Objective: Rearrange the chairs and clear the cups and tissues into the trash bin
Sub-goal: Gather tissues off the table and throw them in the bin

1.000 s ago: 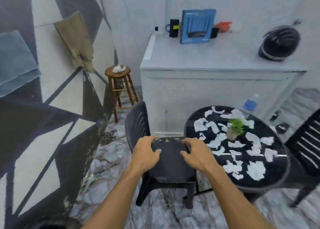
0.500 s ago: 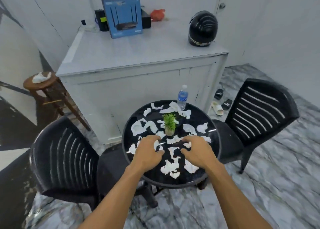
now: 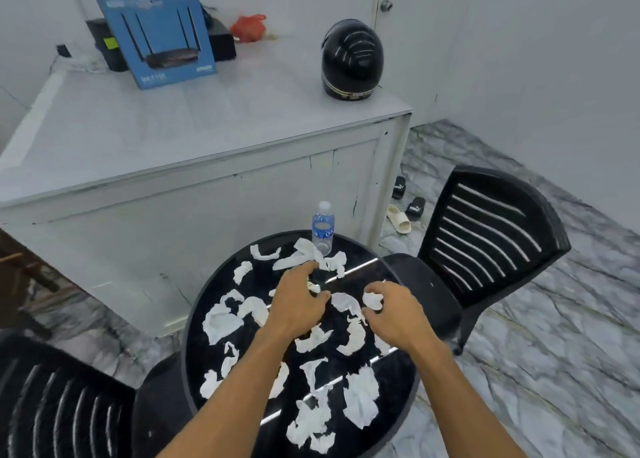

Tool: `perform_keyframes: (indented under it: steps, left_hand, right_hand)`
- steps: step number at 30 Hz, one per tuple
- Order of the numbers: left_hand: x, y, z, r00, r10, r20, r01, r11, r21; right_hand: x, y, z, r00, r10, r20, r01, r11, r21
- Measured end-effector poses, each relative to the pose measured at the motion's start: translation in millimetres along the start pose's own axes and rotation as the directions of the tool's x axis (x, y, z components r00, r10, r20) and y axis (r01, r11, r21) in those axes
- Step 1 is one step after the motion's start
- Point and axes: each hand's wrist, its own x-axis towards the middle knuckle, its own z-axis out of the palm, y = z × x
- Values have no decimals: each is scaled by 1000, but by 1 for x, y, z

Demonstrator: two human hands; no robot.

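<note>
Tissues (image 3: 221, 322) in torn white scraps lie scattered over nearly the whole top of the round black table (image 3: 188, 353) — some flat, some crumpled, most apart from one another. My left hand (image 3: 298, 305) is over the middle of the table, palm down, fingers curled downward; the hand itself hides whatever is beneath them, so I cannot tell whether it grips anything. My right hand (image 3: 394, 315) is over the right half of the table, just beside the left but not touching it, and its thumb and fingers pinch a crumpled tissue piece (image 3: 373, 300). A water bottle (image 3: 322, 227) with a blue label and white cap stands upright at the far edge of the table, with a tissue scrap right in front of its base. One black slatted chair (image 3: 485, 229) sits at the right of the table, its seat close to the rim; a second black chair (image 3: 52, 405) is at the near left of the table, its seat likewise close to the rim. Beyond the table stands a white cabinet (image 3: 207, 122), and on it are a black helmet (image 3: 351, 59) and a blue router box (image 3: 159, 35) leaning upright. On the marble floor (image 3: 536, 371) past the far right of the table lie a few slippers (image 3: 398, 218) — one pale, two black
</note>
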Motion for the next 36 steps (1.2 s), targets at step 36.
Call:
perform_keyframes:
  steps: [36]
  left_hand:
    - [18, -9, -101, 548, -298, -781, 9, 937, -350]
  right_hand:
    - [170, -125, 14, 798, -572, 190, 570, 819, 73]
